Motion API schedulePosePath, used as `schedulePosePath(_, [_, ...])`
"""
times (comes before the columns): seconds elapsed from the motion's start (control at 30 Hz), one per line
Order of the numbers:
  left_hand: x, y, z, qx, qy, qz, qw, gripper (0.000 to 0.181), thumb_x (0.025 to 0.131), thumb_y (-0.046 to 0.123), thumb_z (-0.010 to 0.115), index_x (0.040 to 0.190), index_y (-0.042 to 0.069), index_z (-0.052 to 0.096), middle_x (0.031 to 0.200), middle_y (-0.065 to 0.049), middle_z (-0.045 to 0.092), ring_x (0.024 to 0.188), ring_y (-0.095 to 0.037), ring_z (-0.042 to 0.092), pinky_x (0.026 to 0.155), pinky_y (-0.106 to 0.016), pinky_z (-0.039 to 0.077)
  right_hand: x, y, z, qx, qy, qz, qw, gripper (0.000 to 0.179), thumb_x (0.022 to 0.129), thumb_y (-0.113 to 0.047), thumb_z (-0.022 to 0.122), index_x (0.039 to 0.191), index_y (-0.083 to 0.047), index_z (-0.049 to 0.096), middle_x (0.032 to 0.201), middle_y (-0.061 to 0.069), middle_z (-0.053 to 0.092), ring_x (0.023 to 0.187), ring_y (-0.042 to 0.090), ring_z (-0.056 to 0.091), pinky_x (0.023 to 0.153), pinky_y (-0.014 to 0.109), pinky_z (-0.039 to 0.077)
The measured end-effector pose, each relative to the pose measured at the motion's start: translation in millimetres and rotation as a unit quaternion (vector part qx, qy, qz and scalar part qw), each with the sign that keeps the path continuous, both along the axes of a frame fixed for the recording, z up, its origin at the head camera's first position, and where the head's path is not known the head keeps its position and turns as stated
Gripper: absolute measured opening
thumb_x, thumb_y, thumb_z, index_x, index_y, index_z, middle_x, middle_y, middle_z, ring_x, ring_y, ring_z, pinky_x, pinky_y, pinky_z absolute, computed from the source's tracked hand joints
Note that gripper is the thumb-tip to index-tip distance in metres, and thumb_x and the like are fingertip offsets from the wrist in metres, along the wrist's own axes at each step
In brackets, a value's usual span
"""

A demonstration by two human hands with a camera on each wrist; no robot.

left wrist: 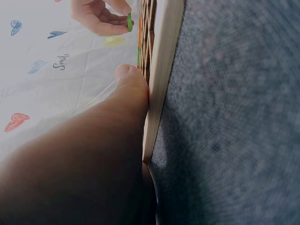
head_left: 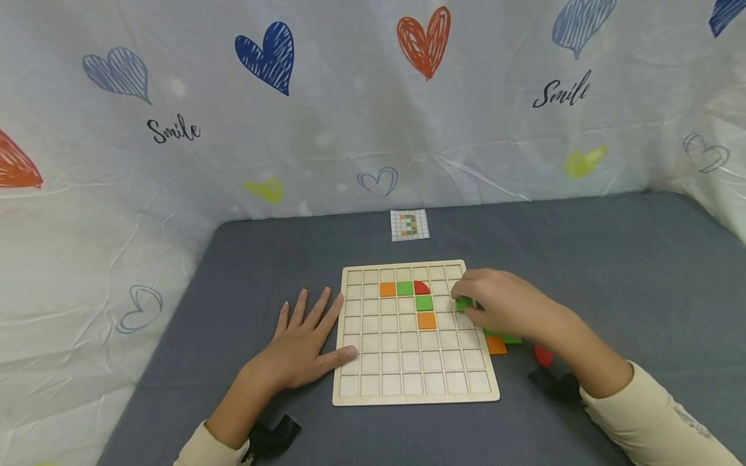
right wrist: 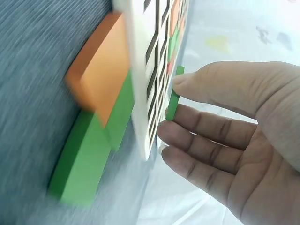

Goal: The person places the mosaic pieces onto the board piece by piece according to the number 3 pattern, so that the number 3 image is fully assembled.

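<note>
A wooden grid board (head_left: 390, 385) lies on the grey table, with orange, green and red tiles set in its upper cells. My right hand (head_left: 513, 301) pinches a green square tile (right wrist: 174, 98) between thumb and fingers, just above the board's right side. Spread flat at the board's left edge, my left hand (head_left: 297, 353) rests with its thumb over the rim. Among the placed pieces are a red quarter-round tile (head_left: 421, 288), a green tile (head_left: 424, 303) below it and an orange tile (head_left: 427, 320) under that.
Loose green and orange tiles (head_left: 497, 345) lie beside the board's right edge, partly under the right arm. A red piece (head_left: 543, 355) is near the right wrist. A small pattern card (head_left: 410, 225) lies behind the board, before a heart-printed curtain (head_left: 326, 129).
</note>
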State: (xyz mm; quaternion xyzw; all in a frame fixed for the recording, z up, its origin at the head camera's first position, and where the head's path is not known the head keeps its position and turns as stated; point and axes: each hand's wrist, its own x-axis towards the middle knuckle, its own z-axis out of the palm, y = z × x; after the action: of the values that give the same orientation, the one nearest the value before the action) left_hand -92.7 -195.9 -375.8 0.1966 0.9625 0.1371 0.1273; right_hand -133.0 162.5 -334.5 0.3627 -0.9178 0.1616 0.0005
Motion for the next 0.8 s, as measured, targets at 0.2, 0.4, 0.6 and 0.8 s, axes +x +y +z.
schedulePosePath(0.2, [0.9, 0.3, 1.3, 0.010, 0.002, -0.002, 0.9999, 0.093, 0.095, 0.070, 0.047, 0.163, 0.017, 0.013, 0.167, -0.012, 0.004, 0.149, -0.045, -0.009, 0.112, -0.069, -0.006, 0.4, -19.3, 3.1, -0.001, 0.001, 0.040, 0.9992, 0.020, 0.082, 0.002, 0.078, 0.095, -0.012, 0.074, 0.093, -0.002, 0.067, 0.080, 0.012, 0.058, 0.069, 0.031, 0.052])
schedulePosePath(0.4, [1.1, 1.2, 4.2, 0.001, -0.006, 0.000, 1.0000, 0.092, 0.096, 0.070, 0.047, 0.163, 0.019, 0.012, 0.168, -0.010, 0.003, 0.149, -0.043, -0.010, 0.112, -0.068, -0.007, -0.6, -38.1, 1.5, 0.002, -0.011, 0.064, 0.9979, 0.020, 0.081, 0.006, 0.073, 0.086, -0.013, 0.072, 0.084, -0.004, 0.063, 0.076, 0.012, 0.055, 0.067, 0.029, 0.050])
schedulePosePath(0.6, [1.0, 1.2, 3.7, -0.002, -0.008, 0.001, 1.0000, 0.091, 0.096, 0.070, 0.047, 0.163, 0.019, 0.012, 0.168, -0.010, 0.003, 0.149, -0.043, -0.010, 0.112, -0.068, -0.007, 0.0, -52.6, -3.9, 0.002, -0.010, 0.080, 0.9967, 0.026, 0.082, 0.003, 0.074, 0.072, -0.016, 0.061, 0.072, -0.009, 0.052, 0.068, 0.009, 0.047, 0.063, 0.027, 0.044])
schedulePosePath(0.8, [1.3, 1.3, 4.3, -0.001, -0.009, 0.003, 1.0000, 0.092, 0.096, 0.070, 0.047, 0.163, 0.019, 0.012, 0.168, -0.011, 0.003, 0.149, -0.043, -0.010, 0.112, -0.068, -0.007, -0.2, -64.3, -6.2, 0.001, 0.019, 0.094, 0.9954, 0.036, 0.083, 0.003, 0.074, 0.065, -0.018, 0.050, 0.066, -0.009, 0.039, 0.064, 0.009, 0.036, 0.059, 0.025, 0.037])
